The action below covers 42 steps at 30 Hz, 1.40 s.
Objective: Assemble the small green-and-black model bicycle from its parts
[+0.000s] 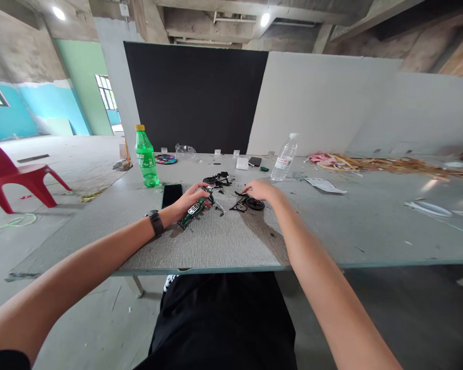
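Keep your left hand settled on the tabletop, its fingers curled round the green piece, so that it cannot twist. With your right hand, work by fingertip at the black wheeled part just beside it, lifting gently and clear of the loose small bits between your hands. Your right fingers are bent away from view, so I cannot tell whether they grip anything; your left fingers partly cover the green piece's upper end.
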Each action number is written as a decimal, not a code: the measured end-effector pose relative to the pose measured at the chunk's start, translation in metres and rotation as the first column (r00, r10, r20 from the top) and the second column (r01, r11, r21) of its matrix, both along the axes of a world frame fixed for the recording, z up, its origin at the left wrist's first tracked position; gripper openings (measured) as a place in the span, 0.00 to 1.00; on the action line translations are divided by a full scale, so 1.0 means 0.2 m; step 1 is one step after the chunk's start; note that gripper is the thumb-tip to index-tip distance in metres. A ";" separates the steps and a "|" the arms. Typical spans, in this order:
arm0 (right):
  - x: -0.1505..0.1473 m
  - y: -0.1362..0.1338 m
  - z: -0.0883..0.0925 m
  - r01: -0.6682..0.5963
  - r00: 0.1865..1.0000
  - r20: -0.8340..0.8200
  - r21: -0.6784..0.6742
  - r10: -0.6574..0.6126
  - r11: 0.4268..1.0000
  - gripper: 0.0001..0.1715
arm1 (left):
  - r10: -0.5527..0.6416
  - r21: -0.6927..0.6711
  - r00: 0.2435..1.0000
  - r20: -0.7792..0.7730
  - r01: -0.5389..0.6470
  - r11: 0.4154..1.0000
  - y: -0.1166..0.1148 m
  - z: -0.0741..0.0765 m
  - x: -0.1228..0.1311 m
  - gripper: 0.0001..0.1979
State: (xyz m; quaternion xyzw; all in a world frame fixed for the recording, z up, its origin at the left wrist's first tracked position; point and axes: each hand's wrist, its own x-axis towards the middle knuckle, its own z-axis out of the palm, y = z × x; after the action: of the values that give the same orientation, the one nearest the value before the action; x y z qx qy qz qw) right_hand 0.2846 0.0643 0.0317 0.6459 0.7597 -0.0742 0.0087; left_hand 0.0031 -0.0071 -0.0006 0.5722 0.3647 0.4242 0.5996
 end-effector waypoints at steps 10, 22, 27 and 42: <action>0.04 0.04 -0.02 0.072 0.997 -0.024 0.140 -0.069 0.988 0.25 | 0.010 -0.013 1.000 -0.011 -0.010 1.000 -0.01 0.01 0.01 0.22; 0.04 0.09 -0.10 0.097 0.995 0.008 0.118 -0.098 0.988 0.25 | -0.003 -0.005 1.000 0.005 0.003 1.000 0.00 0.00 0.00 0.23; 0.02 0.08 -0.09 0.048 0.999 -0.004 0.086 -0.048 0.995 0.24 | 0.001 0.000 1.000 -0.010 -0.001 1.000 -0.01 0.01 0.01 0.22; 0.02 0.11 -0.11 0.009 1.000 -0.024 0.077 -0.007 0.997 0.23 | -0.015 0.012 1.000 -0.008 0.015 1.000 0.02 -0.02 0.00 0.24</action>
State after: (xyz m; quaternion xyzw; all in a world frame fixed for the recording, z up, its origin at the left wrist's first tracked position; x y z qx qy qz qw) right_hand 0.2887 0.0867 0.0091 0.6478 0.7596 -0.0528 -0.0256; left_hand 0.0027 -0.0032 -0.0049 0.5803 0.3600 0.4197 0.5979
